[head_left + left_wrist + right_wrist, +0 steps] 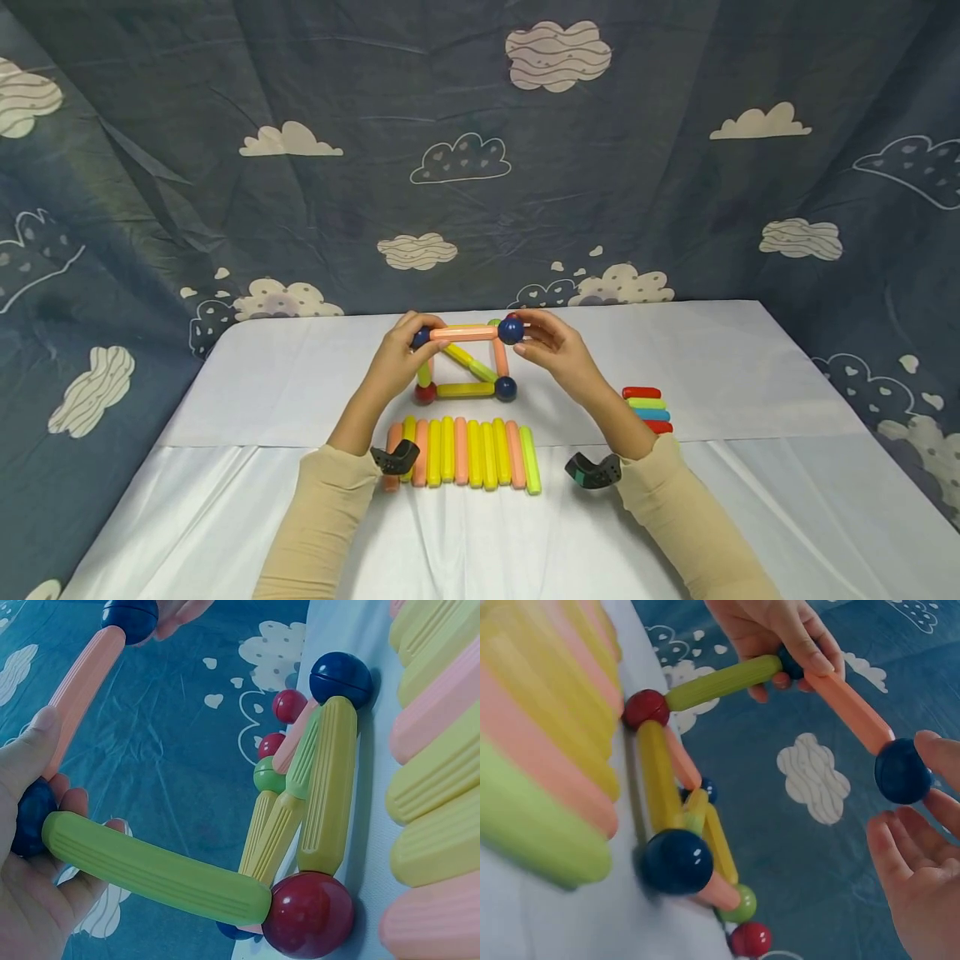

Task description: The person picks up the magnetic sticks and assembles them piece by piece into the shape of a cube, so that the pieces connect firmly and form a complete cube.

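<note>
My left hand (395, 354) grips a dark blue ball (34, 817) where an orange-pink stick (463, 332) and a green stick (157, 866) meet. At the far end of the orange-pink stick, my right hand (558, 350) holds another dark blue ball (903, 771) with its fingertips. The green stick runs down to a red ball (311, 915) on the table. From that red ball a yellow stick (465, 390) leads to a third blue ball (506, 388). Behind it, further sticks and balls form a flat frame with a yellow-and-green diagonal (471, 363).
A row of yellow, orange-pink and green sticks (461, 450) lies nearer me on the white cloth. At the right is a small stack of red, green and blue sticks (648, 414). A dark cloud-print curtain (465, 225) hangs behind the table (712, 367).
</note>
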Tool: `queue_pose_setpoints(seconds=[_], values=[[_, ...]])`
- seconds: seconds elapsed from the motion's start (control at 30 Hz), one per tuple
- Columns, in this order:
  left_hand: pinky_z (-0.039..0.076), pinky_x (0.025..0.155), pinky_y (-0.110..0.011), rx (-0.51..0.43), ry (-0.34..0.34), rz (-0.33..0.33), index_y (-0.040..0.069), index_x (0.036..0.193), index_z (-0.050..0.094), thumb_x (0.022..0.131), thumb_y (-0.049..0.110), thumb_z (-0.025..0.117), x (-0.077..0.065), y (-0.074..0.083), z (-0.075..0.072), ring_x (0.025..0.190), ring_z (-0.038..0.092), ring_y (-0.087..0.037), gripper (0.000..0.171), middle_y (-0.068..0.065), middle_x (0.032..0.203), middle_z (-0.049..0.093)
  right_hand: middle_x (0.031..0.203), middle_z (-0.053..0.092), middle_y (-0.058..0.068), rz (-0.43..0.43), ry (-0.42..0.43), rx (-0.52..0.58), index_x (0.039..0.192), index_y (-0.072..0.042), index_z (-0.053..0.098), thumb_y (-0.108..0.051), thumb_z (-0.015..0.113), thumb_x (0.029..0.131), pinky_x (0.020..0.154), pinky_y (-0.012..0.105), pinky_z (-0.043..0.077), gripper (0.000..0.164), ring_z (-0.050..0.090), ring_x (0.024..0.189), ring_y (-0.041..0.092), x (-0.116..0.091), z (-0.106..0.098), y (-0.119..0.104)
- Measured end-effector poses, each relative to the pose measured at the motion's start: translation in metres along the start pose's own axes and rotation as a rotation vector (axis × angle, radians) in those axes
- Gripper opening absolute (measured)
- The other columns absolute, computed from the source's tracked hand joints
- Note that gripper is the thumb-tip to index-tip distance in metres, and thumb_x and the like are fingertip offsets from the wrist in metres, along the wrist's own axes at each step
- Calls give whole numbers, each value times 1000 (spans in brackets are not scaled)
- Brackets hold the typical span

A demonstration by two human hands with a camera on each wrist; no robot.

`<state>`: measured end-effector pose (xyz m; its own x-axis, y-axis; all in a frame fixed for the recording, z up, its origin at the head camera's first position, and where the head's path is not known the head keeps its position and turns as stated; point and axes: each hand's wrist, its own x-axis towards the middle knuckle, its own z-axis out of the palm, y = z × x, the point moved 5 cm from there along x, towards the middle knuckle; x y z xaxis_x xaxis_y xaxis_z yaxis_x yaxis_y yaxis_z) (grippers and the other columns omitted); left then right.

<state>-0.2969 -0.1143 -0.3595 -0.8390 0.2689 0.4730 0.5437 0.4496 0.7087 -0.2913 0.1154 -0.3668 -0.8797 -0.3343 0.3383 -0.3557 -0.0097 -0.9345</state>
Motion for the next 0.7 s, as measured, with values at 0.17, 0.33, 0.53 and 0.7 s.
queue_pose_setpoints(seconds=[0.17,0.33,0.53,0.7], values=[[39,62,-30,-2,-5,6,11,101,60,82,25,63,0,0,0,75,43,-17,24,-1,88,49,127,43,13,39,-11,-71,128,0,41,-8,67,81,89,30,42,55,44,114,33,-23,-4,7],[39,61,-30,4,-8,7,10,101,60,82,27,62,0,-1,0,73,43,-17,25,-1,88,49,127,43,14,101,-92,-169,128,-4,41,-7,69,78,91,38,40,57,44,114,35,-53,-2,21],[40,63,-30,2,-3,-2,10,101,60,82,26,63,0,-1,-1,74,43,-17,25,-1,88,49,134,38,15,283,-266,-267,134,-7,35,-16,74,75,91,41,40,71,44,114,33,-81,9,40],[40,63,-31,-1,-1,-2,11,101,60,82,26,63,-1,0,-1,74,43,-17,24,-1,88,49,135,36,11,362,-368,-455,136,-9,34,-35,78,68,93,39,38,85,45,112,25,-92,16,52]])
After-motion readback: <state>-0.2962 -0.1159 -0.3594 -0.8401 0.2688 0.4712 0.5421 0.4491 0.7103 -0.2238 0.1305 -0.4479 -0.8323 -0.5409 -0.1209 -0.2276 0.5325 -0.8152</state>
